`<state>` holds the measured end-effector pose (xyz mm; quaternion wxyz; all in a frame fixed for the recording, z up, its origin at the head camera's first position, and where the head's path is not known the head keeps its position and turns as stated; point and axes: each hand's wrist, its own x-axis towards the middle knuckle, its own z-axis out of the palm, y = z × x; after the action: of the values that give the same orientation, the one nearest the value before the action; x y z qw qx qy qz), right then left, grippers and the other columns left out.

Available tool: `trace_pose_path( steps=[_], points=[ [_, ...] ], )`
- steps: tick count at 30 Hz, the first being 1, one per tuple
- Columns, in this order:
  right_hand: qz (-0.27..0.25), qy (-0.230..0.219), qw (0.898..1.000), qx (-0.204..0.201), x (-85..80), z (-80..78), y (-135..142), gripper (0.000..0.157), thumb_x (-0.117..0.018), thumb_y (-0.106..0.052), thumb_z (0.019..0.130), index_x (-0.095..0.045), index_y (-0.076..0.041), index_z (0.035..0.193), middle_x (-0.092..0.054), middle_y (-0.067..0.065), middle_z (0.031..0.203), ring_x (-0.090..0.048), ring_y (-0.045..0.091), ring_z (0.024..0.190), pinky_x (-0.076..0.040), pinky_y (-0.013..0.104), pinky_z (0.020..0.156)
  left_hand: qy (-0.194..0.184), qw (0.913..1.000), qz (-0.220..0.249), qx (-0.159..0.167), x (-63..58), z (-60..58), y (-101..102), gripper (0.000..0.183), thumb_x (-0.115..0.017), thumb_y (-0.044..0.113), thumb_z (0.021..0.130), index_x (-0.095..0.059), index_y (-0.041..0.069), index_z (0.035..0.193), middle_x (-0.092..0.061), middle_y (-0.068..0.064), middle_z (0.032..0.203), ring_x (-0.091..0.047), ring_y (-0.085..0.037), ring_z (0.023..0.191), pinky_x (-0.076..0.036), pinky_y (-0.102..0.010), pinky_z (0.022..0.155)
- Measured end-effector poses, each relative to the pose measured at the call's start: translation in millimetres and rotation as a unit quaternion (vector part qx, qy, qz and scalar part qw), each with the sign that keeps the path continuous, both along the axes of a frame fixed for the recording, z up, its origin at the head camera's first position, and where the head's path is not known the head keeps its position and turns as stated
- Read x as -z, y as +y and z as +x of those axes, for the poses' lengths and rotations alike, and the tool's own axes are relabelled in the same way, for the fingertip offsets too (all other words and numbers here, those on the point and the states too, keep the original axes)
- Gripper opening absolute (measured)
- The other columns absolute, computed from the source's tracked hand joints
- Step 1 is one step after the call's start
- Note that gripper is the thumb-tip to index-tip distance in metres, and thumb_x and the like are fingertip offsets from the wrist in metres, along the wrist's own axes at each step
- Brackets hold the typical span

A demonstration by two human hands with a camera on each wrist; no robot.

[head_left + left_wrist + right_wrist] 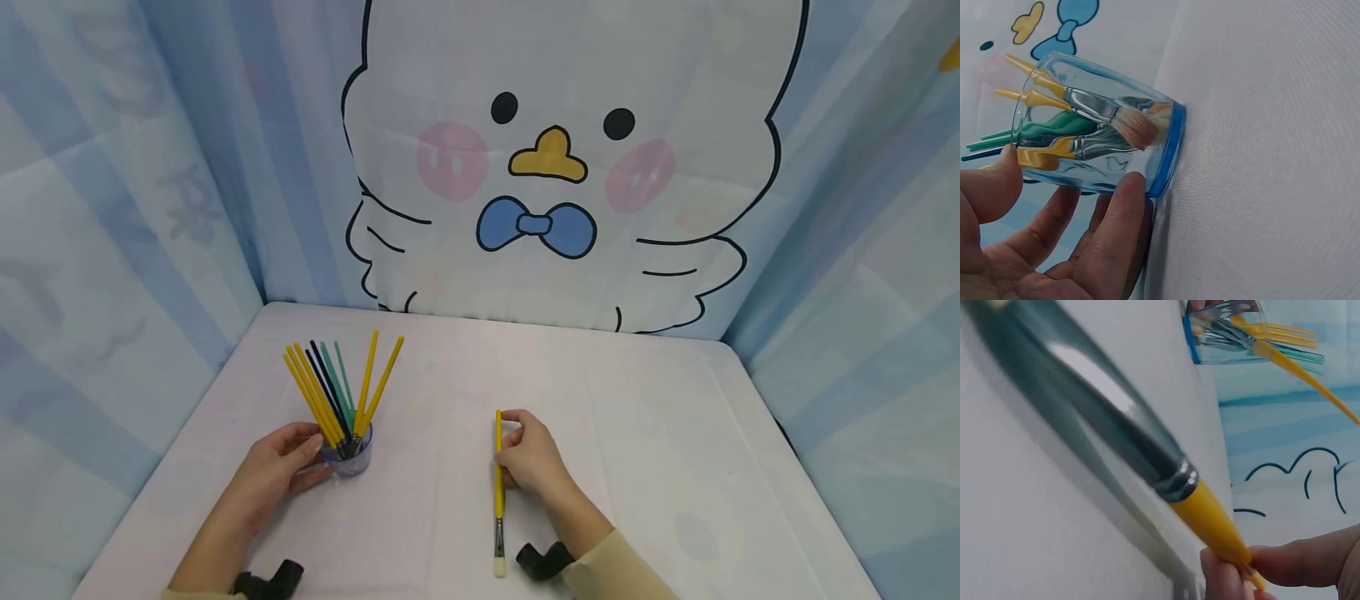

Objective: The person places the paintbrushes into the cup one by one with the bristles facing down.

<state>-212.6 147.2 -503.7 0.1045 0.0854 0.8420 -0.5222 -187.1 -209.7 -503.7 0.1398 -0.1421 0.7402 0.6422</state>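
Observation:
A clear cup (351,461) with a blue base (1172,150) stands on the left of the table, holding several paintbrushes (318,396) bristles down, with yellow, dark blue and green handles. My left hand (281,462) holds the cup from its left side. Its thumb (991,187) is at the rim and the other fingers lie along the wall. Right of the cup, my right hand (528,454) pinches a yellow-handled paintbrush (498,500) by the handle. This brush points its pale flat bristles (499,567) toward me, low over the table, its shadow beside it in the right wrist view.
The table (420,517) has a white cover. Behind it hangs a curtain with a printed white bird (555,283), and blue striped curtains (112,250) close off both sides. Black wrist mounts (543,561) sit at both wrists.

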Motion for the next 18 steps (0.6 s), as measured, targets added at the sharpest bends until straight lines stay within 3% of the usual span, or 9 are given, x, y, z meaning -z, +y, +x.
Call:
trace_pose_path(
  steps=[11, 18],
  points=[
    [-0.122, 0.03, 0.991, 0.035, -4.3, -2.1, -16.3, 0.071, -0.071, 0.011, 0.086, -0.052, -0.007, 0.151, -0.06, 0.007, 0.095, -0.062, 0.018, 0.07, -0.068, 0.032, 0.057, 0.0, 1.0, -0.002, -0.002, 1.3, -0.9, -0.2, 0.05, -0.057, 0.025, 0.114, -0.048, -0.004, 0.153, -0.051, -0.029, 0.153, -0.066, -0.021, 0.118, -0.069, -0.034, 0.094],
    [-0.202, 0.058, 0.974, 0.085, -8.4, -1.6, -33.8, 0.072, -0.07, 0.013, 0.09, -0.049, -0.012, 0.155, -0.059, 0.008, 0.099, -0.062, 0.015, 0.066, -0.069, 0.033, 0.06, 0.003, 1.0, 0.0, -0.001, 0.6, 0.1, 0.1, 0.05, -0.057, 0.025, 0.114, -0.048, -0.004, 0.153, -0.051, -0.029, 0.153, -0.065, -0.02, 0.117, -0.069, -0.033, 0.094]
  ],
)
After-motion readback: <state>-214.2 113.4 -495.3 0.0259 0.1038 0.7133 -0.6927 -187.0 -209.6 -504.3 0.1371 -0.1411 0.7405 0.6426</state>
